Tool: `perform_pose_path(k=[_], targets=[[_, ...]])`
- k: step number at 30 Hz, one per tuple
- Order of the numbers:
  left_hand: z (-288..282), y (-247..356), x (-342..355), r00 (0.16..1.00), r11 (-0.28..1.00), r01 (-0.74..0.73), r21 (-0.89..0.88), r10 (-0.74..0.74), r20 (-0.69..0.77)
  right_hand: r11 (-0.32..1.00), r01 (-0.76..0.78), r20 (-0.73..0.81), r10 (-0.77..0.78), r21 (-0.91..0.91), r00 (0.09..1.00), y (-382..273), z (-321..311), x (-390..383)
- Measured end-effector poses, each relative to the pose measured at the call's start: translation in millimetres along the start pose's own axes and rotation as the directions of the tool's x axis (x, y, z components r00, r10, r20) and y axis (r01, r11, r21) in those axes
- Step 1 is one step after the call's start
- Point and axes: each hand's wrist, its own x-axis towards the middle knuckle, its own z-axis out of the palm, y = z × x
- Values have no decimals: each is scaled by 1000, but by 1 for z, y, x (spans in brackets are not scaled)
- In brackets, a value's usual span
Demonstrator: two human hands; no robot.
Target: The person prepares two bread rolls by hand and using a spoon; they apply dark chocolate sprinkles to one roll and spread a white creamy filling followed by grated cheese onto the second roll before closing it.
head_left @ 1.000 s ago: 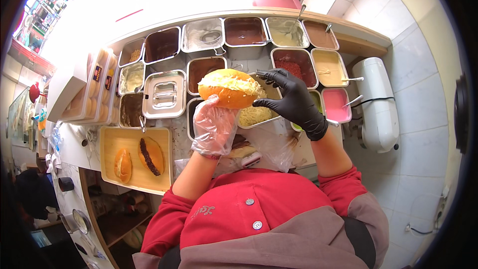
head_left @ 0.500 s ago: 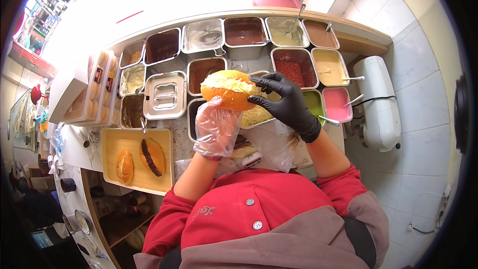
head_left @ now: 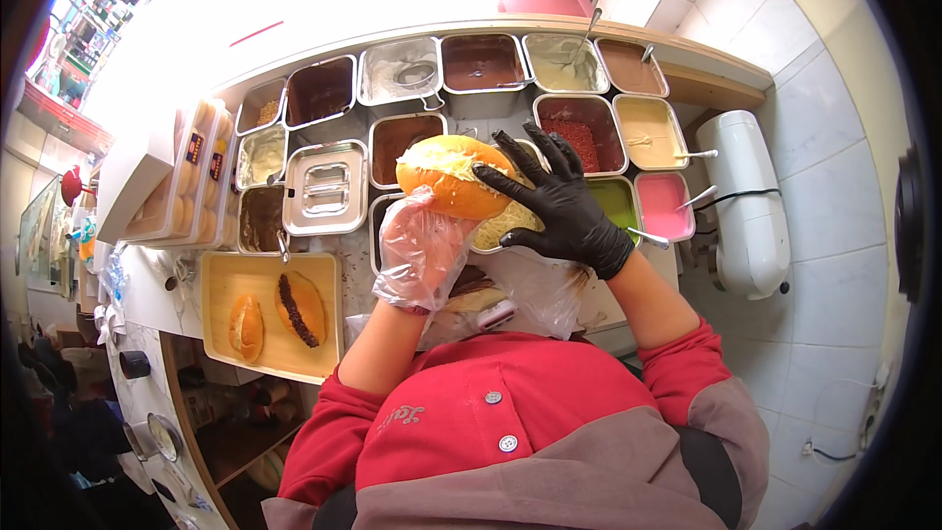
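Note:
My left hand (head_left: 424, 247), in a clear plastic glove, is closed around the underside of a bread bun (head_left: 461, 198). Shredded pale-yellow cheese (head_left: 461, 159) shows along the bun's split. My right hand (head_left: 559, 201) wears a black glove; its fingers are spread, with the index fingertip at the cheese on the bun's right end. Below that hand lies a metal pan of shredded cheese (head_left: 505, 226), partly covered by the hand and the bun.
Metal pans with brown spread (head_left: 481, 61), red crumbs (head_left: 574, 137), pink cream (head_left: 662, 204) and green cream (head_left: 616, 201) surround my hands. One pan has a steel lid (head_left: 325, 186). At left, a wooden tray (head_left: 221, 275) bears two buns, beside stacked plastic boxes (head_left: 186, 177). A white appliance (head_left: 748, 201) stands right.
My right hand has spread its fingers and drawn back from gripping the bun's right end, shifting slightly down and right. The bun stays in my left hand, nearly in place.

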Motion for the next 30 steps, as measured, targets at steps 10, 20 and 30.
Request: perform_pose_path(k=[10, 20, 30], targets=[[6, 2, 1, 1000, 999, -8, 46, 8, -1, 1000, 22, 27, -23, 17, 999, -1, -2, 0], [10, 0, -1, 1000, 999, 3, 41, -4, 20, 896, -17, 5, 16, 444, 1000, 16, 3, -2], [11, 0, -1, 999, 1000, 3, 31, -5, 38, 986, 13, -7, -12, 164, 1000, 10, -3, -1]])
